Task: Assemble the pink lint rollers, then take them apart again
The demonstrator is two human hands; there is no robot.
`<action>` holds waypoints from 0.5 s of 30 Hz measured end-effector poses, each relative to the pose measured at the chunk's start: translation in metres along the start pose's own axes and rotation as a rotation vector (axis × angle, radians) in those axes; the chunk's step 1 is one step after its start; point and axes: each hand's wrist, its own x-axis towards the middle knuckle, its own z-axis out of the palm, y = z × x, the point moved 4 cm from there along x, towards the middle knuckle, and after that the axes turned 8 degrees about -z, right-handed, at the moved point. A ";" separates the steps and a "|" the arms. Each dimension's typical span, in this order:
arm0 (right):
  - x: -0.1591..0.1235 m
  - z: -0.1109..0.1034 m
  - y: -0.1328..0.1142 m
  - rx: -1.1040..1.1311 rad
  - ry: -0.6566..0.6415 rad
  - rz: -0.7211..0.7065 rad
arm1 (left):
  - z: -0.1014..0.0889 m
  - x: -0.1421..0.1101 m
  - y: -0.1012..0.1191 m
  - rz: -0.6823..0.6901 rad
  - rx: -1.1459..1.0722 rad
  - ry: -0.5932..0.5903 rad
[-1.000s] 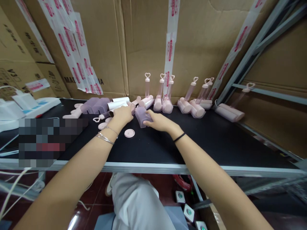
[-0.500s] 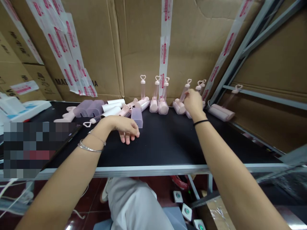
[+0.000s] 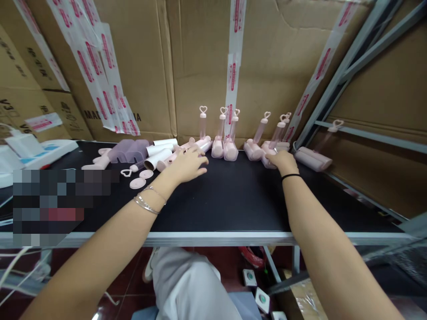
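Observation:
My left hand reaches palm down, fingers spread, over pink parts at the middle of the black table; what lies beneath it is hidden. Left of it are white cardboard-like tubes, two pale pink discs and a clear tube with a heart-shaped handle. At the right, my right hand has its fingers closed at the front of a pink twin-cylinder piece, partly hiding it. A clear tube with a heart-topped cap rises behind that piece. Similar pieces stand in a row between my hands.
Translucent purple covers and pink handled parts lie at the left. A white power strip is further left. Large cardboard backs the table. Another pink piece sits beside the metal frame at the right.
My left hand has moved up and right, its hanging fingers now spread; the discs have come into view and the purple box is hidden. My right hand has come down from a tube to the pink piece.

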 end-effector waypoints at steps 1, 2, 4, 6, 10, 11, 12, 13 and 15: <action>0.003 0.000 0.004 -0.008 -0.038 0.001 | 0.010 0.002 -0.001 0.017 0.025 -0.031; 0.006 0.000 0.007 -0.014 -0.079 0.002 | 0.019 0.004 -0.004 0.005 0.047 -0.057; 0.009 0.000 0.013 -0.024 -0.155 0.004 | 0.031 0.007 -0.012 -0.038 0.091 -0.080; 0.009 -0.001 0.014 -0.038 -0.206 -0.003 | 0.036 0.009 -0.020 -0.080 0.122 -0.081; 0.004 -0.007 0.010 -0.031 -0.212 -0.024 | 0.038 0.010 -0.031 -0.187 0.133 -0.042; 0.003 -0.011 0.009 -0.022 -0.186 -0.019 | 0.039 0.010 -0.034 -0.214 0.135 -0.031; 0.001 -0.017 0.009 -0.014 -0.139 -0.013 | 0.039 0.010 -0.036 -0.235 0.139 -0.022; -0.001 -0.024 0.009 -0.001 -0.070 -0.011 | 0.039 0.010 -0.037 -0.248 0.142 -0.010; -0.007 -0.042 0.009 0.068 0.072 -0.010 | 0.036 0.011 -0.038 -0.248 0.137 0.048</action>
